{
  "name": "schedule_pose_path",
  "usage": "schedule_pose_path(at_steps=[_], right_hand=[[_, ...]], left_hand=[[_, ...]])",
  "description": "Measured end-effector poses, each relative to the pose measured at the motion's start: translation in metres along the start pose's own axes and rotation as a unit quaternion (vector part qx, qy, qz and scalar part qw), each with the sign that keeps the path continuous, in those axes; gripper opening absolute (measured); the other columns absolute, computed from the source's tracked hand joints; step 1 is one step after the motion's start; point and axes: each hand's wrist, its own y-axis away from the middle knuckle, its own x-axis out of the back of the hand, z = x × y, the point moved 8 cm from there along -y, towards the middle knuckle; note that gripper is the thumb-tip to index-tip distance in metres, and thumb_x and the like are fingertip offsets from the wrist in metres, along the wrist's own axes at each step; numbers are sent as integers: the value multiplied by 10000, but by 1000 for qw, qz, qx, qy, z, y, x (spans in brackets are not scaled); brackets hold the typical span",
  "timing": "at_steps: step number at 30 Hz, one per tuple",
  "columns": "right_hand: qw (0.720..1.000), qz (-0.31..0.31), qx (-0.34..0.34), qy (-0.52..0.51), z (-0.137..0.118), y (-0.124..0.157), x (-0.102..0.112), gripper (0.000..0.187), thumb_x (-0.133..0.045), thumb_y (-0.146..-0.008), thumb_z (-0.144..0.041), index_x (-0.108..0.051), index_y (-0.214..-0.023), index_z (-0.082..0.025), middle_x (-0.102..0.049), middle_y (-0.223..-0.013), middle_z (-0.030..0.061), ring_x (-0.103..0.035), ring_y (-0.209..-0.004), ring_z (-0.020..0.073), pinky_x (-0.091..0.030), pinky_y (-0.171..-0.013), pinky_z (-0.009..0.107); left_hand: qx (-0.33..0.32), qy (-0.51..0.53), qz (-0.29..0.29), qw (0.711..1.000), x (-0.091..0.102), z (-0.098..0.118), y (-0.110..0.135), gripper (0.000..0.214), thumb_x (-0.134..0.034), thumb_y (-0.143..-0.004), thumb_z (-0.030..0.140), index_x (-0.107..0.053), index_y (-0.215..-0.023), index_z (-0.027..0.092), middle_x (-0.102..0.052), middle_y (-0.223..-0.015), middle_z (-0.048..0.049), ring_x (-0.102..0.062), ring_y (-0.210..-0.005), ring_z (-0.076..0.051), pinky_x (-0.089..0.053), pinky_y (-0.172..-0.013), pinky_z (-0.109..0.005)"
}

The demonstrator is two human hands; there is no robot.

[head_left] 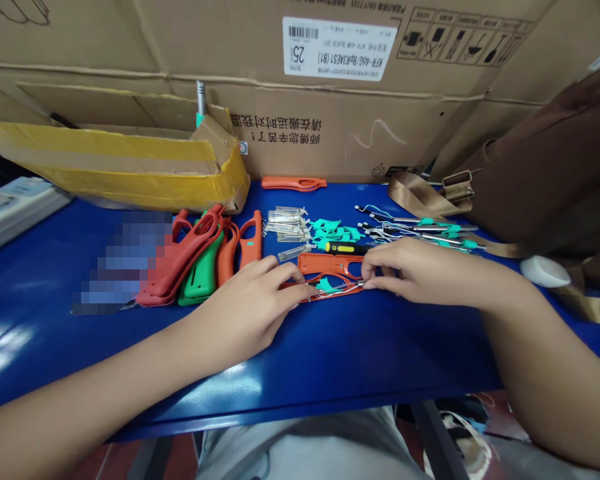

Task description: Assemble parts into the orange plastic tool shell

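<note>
An orange plastic handle shell (330, 265) lies flat on the blue table (330, 353), with a small teal part and thin wires (333, 287) inside it. My left hand (253, 310) rests on the shell's left end, fingers curled and pressing down on it. My right hand (410, 270) pinches the shell's right end, where a thin metal rod sticks out. A yellow-and-black screwdriver (347, 248) lies just behind the shell.
Orange and green shells (200, 257) are piled at the left. Metal clips (287, 225), teal parts (335, 231) and wired rods (420, 230) lie behind. Another orange shell (293, 183) sits by the cardboard boxes (330, 87). A yellow-taped box (120, 163) is left, a brown bag (545, 167) right.
</note>
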Motion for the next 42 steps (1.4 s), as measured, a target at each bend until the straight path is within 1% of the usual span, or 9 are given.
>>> schedule_pose_path(at_steps=[5,10,14,20,23,26,34,38,42], right_hand=[[1000,7,5,-3,-6,1,3,142,-547,-941,-259,-679,-939,-207,-704,-883,34,-618,-757,169,-400,-674,273],[999,13,30,-31,-12,1,5,80,-592,-908,-220,-666,-927,-199,-684,-939,39,-611,-820,172,-417,-714,275],[999,4,34,-30,-12,0,0,67,-591,-911,-207,-656,-892,-205,-668,-924,26,-602,-816,160,-411,-708,267],[1000,25,17,-9,-7,-4,-3,55,-588,-918,-223,-641,-911,-211,-659,-899,23,-578,-767,157,-382,-662,267],[999,26,2,-31,-4,-6,-4,18,-623,-886,-210,-635,-877,-201,-664,-827,12,-568,-691,136,-371,-622,249],[998,23,-5,-61,-4,-8,-5,60,-648,-869,-235,-625,-837,-190,-666,-769,6,-561,-624,119,-370,-597,239],[994,28,-37,-98,2,-12,-6,169,-700,-849,-298,-609,-766,-182,-661,-636,-11,-605,-567,121,-380,-567,234],[993,20,-57,-97,5,-11,-5,150,-697,-837,-271,-625,-742,-179,-677,-657,-10,-628,-584,118,-409,-571,224],[994,19,-52,-92,3,-9,-4,139,-686,-840,-265,-650,-738,-178,-679,-662,-4,-633,-598,117,-421,-570,220]], left_hand=[[7,11,-13,1000,-2,-1,-2,361,-428,-1010,144,-614,-1304,239,-610,-1124,-87,-516,-994,-251,-488,-892,-428],[14,15,-27,999,-4,-1,-1,436,-466,-965,94,-587,-1347,266,-586,-1143,-84,-504,-1006,-255,-483,-909,-435],[21,21,-31,999,-4,-1,-1,478,-477,-941,67,-591,-1353,282,-579,-1153,-81,-500,-1023,-257,-481,-931,-440],[20,22,-27,999,-3,0,-1,494,-482,-936,67,-596,-1358,299,-587,-1157,-78,-513,-1026,-253,-486,-935,-434],[17,9,-30,999,-3,1,-1,480,-483,-938,80,-600,-1360,277,-590,-1153,-95,-523,-1027,-263,-495,-924,-445],[13,-1,-32,999,-3,2,-1,480,-475,-941,81,-593,-1369,263,-597,-1132,-104,-530,-1014,-269,-503,-905,-449],[3,-2,-22,1000,1,4,-3,470,-456,-948,71,-598,-1355,258,-624,-1123,-94,-541,-981,-251,-503,-882,-412],[1,-6,-23,1000,1,3,-2,478,-466,-939,66,-593,-1358,258,-634,-1149,-91,-540,-988,-251,-495,-890,-412],[-7,4,-21,1000,0,2,-1,475,-461,-940,53,-588,-1353,251,-638,-1213,-81,-536,-1012,-247,-484,-908,-411]])
